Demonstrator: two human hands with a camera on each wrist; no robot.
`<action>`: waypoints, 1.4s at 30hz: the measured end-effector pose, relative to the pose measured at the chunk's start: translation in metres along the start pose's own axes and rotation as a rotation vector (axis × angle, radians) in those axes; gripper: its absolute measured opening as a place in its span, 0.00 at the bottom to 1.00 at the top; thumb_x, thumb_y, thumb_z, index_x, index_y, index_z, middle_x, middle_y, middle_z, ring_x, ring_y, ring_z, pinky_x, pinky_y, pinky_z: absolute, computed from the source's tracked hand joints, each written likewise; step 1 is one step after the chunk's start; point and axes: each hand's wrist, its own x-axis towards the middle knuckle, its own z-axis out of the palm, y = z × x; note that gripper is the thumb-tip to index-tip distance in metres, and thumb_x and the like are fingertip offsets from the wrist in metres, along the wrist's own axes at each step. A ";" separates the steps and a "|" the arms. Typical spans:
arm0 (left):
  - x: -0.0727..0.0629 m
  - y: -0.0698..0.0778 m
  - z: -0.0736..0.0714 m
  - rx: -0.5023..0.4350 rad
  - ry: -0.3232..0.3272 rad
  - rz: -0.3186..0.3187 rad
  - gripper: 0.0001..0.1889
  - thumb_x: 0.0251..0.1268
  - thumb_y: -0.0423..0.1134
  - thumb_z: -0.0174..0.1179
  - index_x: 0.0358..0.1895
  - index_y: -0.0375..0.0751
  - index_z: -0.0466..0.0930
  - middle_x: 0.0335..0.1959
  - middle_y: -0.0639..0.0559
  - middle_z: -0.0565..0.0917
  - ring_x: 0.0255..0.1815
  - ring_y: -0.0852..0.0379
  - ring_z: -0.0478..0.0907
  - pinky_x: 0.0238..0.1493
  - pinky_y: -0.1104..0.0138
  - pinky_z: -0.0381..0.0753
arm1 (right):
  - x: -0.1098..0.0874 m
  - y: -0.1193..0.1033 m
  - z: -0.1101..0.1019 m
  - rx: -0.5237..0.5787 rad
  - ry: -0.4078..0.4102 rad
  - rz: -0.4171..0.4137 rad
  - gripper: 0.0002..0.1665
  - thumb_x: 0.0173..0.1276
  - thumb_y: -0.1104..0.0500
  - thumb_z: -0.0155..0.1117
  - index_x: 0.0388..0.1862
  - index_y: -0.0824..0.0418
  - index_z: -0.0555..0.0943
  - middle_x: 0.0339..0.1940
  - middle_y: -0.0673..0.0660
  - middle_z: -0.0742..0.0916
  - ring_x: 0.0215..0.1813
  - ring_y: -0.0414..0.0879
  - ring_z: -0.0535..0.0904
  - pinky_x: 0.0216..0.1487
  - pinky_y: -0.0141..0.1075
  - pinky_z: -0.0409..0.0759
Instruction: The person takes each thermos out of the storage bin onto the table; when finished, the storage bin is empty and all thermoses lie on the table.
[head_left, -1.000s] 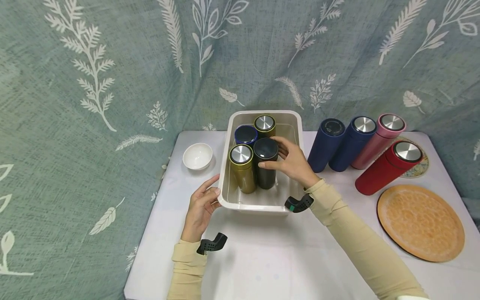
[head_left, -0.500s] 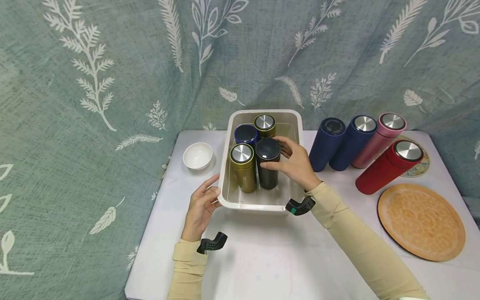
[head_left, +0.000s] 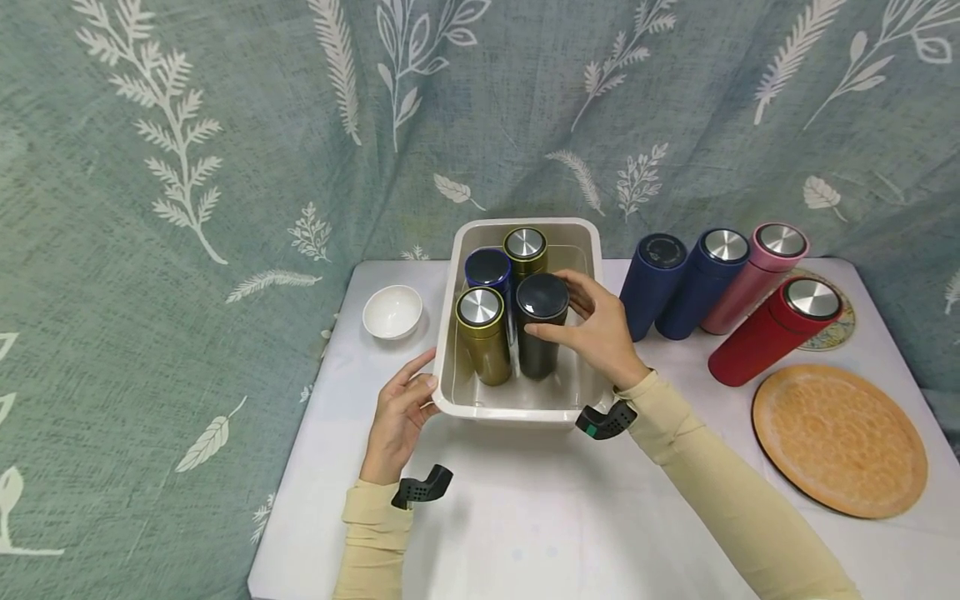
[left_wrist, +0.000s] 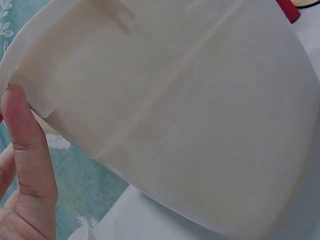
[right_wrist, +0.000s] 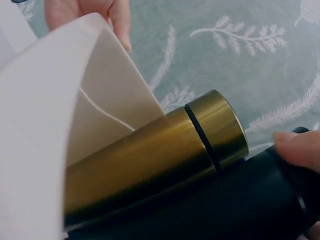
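Over a pale bin (head_left: 517,413) near the middle of a white table (head_left: 510,517), the right hand (head_left: 600,329) grips a black flask (head_left: 538,354) close to its top, thumb on the near side and fingers round the far side. The black flask stands inside the bin; whether its base touches the bottom cannot be told. The left hand (head_left: 399,417), fingers mostly straight, touches the bin's near left corner from outside.

Just left of the black flask stands a gold flask (head_left: 487,346) with a silver top. Behind these two, also in the bin, are a blue-rimmed flask (head_left: 488,267) and, at the far end, a second gold flask (head_left: 527,247).

Right of the bin is a row: two navy flasks (head_left: 651,292), then a pink flask (head_left: 750,279). A red flask (head_left: 772,337) stands nearer, partly hiding a round patterned mat (head_left: 834,337). Nearer again lies a round tan board (head_left: 840,442). Left of the bin sits a white bowl (head_left: 392,312). Behind everything hangs a grey-green cloth (head_left: 247,183) printed with white leaves.
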 end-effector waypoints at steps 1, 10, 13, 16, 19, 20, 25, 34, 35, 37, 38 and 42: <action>0.000 0.000 0.000 -0.004 -0.002 0.000 0.27 0.71 0.25 0.50 0.73 0.33 0.63 0.35 0.57 0.88 0.35 0.63 0.85 0.35 0.72 0.85 | -0.001 -0.002 0.000 -0.001 0.010 -0.005 0.43 0.46 0.59 0.85 0.64 0.53 0.78 0.60 0.55 0.85 0.64 0.46 0.81 0.71 0.38 0.76; -0.001 0.000 -0.003 -0.015 -0.017 0.002 0.28 0.71 0.25 0.50 0.74 0.32 0.61 0.34 0.57 0.87 0.35 0.63 0.85 0.36 0.71 0.86 | -0.010 -0.020 -0.003 0.031 0.020 -0.059 0.45 0.44 0.65 0.85 0.64 0.55 0.78 0.60 0.55 0.85 0.61 0.40 0.81 0.66 0.28 0.77; -0.001 0.000 -0.003 -0.009 -0.014 0.003 0.28 0.71 0.25 0.49 0.74 0.32 0.62 0.34 0.57 0.88 0.35 0.63 0.85 0.36 0.71 0.86 | -0.013 -0.027 -0.004 0.045 0.007 -0.077 0.45 0.44 0.66 0.84 0.64 0.57 0.78 0.59 0.56 0.84 0.60 0.38 0.81 0.63 0.26 0.78; -0.001 0.000 -0.003 -0.007 -0.008 0.004 0.27 0.71 0.25 0.50 0.73 0.32 0.63 0.34 0.58 0.88 0.35 0.63 0.85 0.35 0.72 0.86 | -0.017 -0.033 -0.006 0.059 0.012 -0.105 0.45 0.43 0.67 0.84 0.64 0.58 0.77 0.58 0.56 0.84 0.59 0.38 0.81 0.63 0.26 0.79; -0.001 0.000 -0.003 -0.007 -0.007 0.004 0.28 0.71 0.25 0.50 0.73 0.32 0.62 0.34 0.58 0.87 0.35 0.63 0.85 0.36 0.72 0.86 | -0.021 -0.039 -0.007 0.067 0.025 -0.132 0.45 0.43 0.68 0.84 0.64 0.59 0.77 0.57 0.56 0.85 0.59 0.39 0.81 0.63 0.27 0.79; -0.001 0.000 -0.003 -0.007 -0.009 0.002 0.28 0.71 0.25 0.50 0.74 0.32 0.62 0.34 0.58 0.87 0.35 0.63 0.85 0.36 0.72 0.86 | -0.022 -0.041 -0.008 0.069 0.030 -0.138 0.45 0.43 0.68 0.84 0.64 0.58 0.77 0.57 0.55 0.85 0.59 0.39 0.81 0.63 0.27 0.79; 0.000 -0.001 -0.003 -0.004 -0.009 -0.003 0.28 0.71 0.26 0.50 0.74 0.33 0.62 0.34 0.58 0.87 0.35 0.63 0.85 0.36 0.71 0.86 | -0.029 -0.050 -0.015 0.075 0.037 -0.147 0.46 0.42 0.70 0.84 0.64 0.58 0.78 0.54 0.49 0.86 0.58 0.40 0.82 0.62 0.26 0.80; 0.000 -0.001 -0.001 0.002 -0.012 -0.006 0.28 0.71 0.26 0.52 0.74 0.34 0.63 0.34 0.57 0.87 0.36 0.62 0.85 0.37 0.71 0.86 | -0.040 -0.073 -0.031 0.156 0.053 -0.245 0.46 0.40 0.79 0.80 0.63 0.65 0.77 0.53 0.50 0.87 0.54 0.43 0.83 0.58 0.27 0.82; 0.000 -0.001 -0.001 0.003 -0.013 -0.006 0.29 0.71 0.27 0.52 0.74 0.34 0.63 0.34 0.57 0.87 0.36 0.62 0.85 0.37 0.71 0.86 | -0.041 -0.076 -0.033 0.177 0.059 -0.265 0.46 0.40 0.80 0.79 0.63 0.67 0.77 0.52 0.52 0.87 0.54 0.44 0.83 0.57 0.27 0.83; 0.000 -0.001 -0.001 0.001 -0.016 -0.006 0.29 0.71 0.27 0.52 0.74 0.34 0.62 0.35 0.57 0.87 0.36 0.62 0.85 0.37 0.71 0.86 | -0.043 -0.084 -0.038 0.211 0.078 -0.300 0.45 0.39 0.81 0.78 0.62 0.69 0.77 0.53 0.54 0.86 0.53 0.44 0.83 0.57 0.28 0.83; 0.000 -0.001 -0.001 -0.001 -0.016 -0.005 0.29 0.71 0.26 0.52 0.74 0.34 0.62 0.35 0.57 0.87 0.36 0.62 0.85 0.37 0.71 0.86 | -0.044 -0.087 -0.040 0.229 0.091 -0.314 0.45 0.39 0.82 0.77 0.61 0.69 0.77 0.52 0.54 0.86 0.53 0.45 0.83 0.57 0.28 0.83; 0.000 0.000 -0.001 -0.008 -0.016 -0.003 0.28 0.71 0.26 0.51 0.74 0.33 0.62 0.34 0.57 0.87 0.36 0.63 0.85 0.36 0.71 0.86 | -0.045 -0.097 -0.050 0.327 0.153 -0.359 0.44 0.36 0.87 0.72 0.59 0.72 0.77 0.50 0.58 0.87 0.51 0.47 0.84 0.56 0.31 0.84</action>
